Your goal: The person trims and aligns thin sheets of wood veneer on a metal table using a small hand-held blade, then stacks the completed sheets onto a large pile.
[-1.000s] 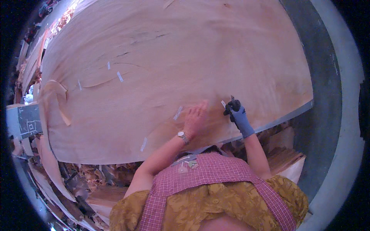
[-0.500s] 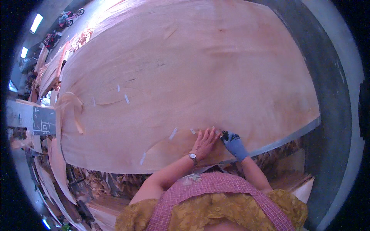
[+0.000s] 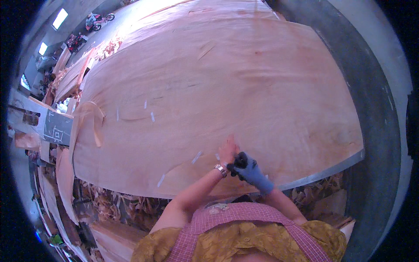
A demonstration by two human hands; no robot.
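Observation:
A large sheet of thin pale wood veneer [image 3: 279, 109] lies spread before me. My left hand [image 3: 229, 150], bare with a wristwatch [image 3: 221, 170] on its wrist, is over the near part of the sheet. Its fingers point away from me, stretched out and somewhat blurred. My right hand [image 3: 253, 172], in a blue glove with dark fingers, is closed against the left wrist around a small black item [image 3: 240, 160] whose kind I cannot make out. Short whitish tape strips [image 3: 197, 157] stick to the veneer left of my hands, near a curved seam.
A loose curled veneer strip [image 3: 97, 126] rests at the sheet's left side. Veneer scraps [image 3: 122, 203] pile up below the near edge. A dark panel with chalk marks [image 3: 57, 129] stands at left. Motorbikes [image 3: 98, 21] are parked far off.
My left hand has lifted from its flat, spread pose and turned, fingers pointing away. My right hand has moved left, up against the left wrist. The view has shifted slightly.

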